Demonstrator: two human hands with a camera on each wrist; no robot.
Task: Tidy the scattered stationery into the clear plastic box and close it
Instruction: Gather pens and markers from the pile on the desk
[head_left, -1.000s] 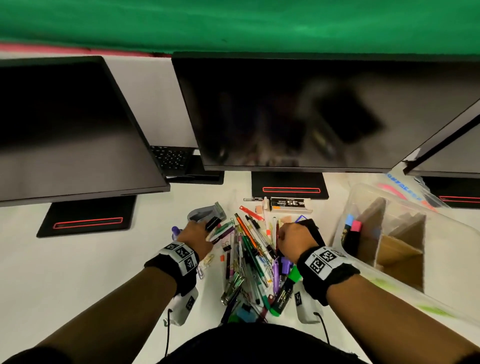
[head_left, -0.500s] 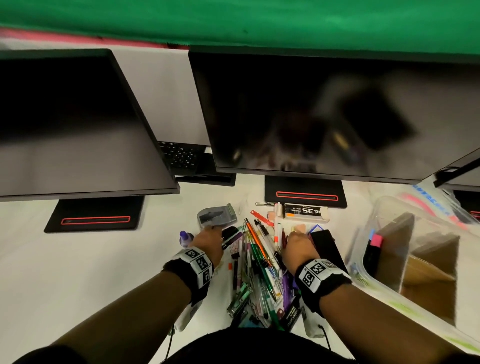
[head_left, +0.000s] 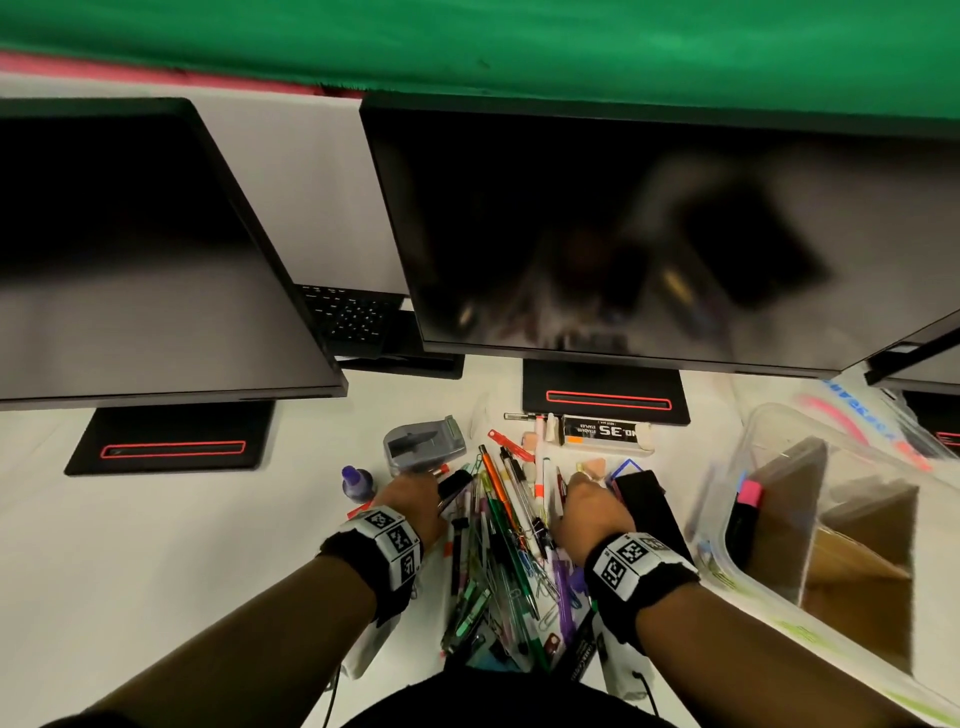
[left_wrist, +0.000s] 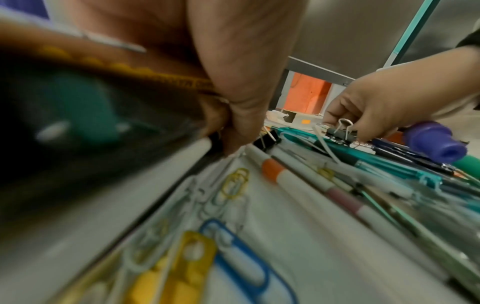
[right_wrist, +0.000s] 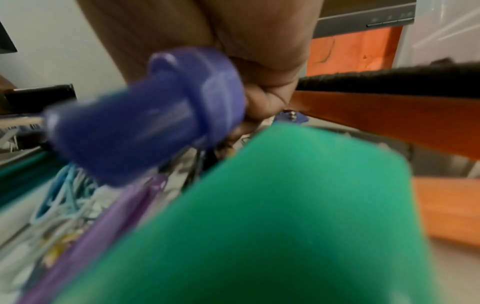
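Since the earlier frame your hands barely shifted, both staying down in the pile of pens (head_left: 498, 540) on the white desk (head_left: 156, 545): from the head view, your left hand (head_left: 415, 501) and right hand (head_left: 589, 512) sat apart at either side of it, one grey stapler (head_left: 422, 447) and one staple box (head_left: 605, 431) lay beyond, three monitors stood behind, and the clear plastic box (head_left: 857, 561) lay open to your right. At your left wrist, the left hand (left_wrist: 233, 82) curled around a dark, blurred item while your right hand (left_wrist: 384, 107) pinched one binder clip (left_wrist: 342, 129), and a second binder clip (left_wrist: 267, 139) and several loose paper clips (left_wrist: 233, 185) lay nearby. At your right wrist, blur left one purple cap (right_wrist: 145, 131) and one green marker (right_wrist: 285, 226) filling the view, fingers (right_wrist: 262, 102) curled behind them.
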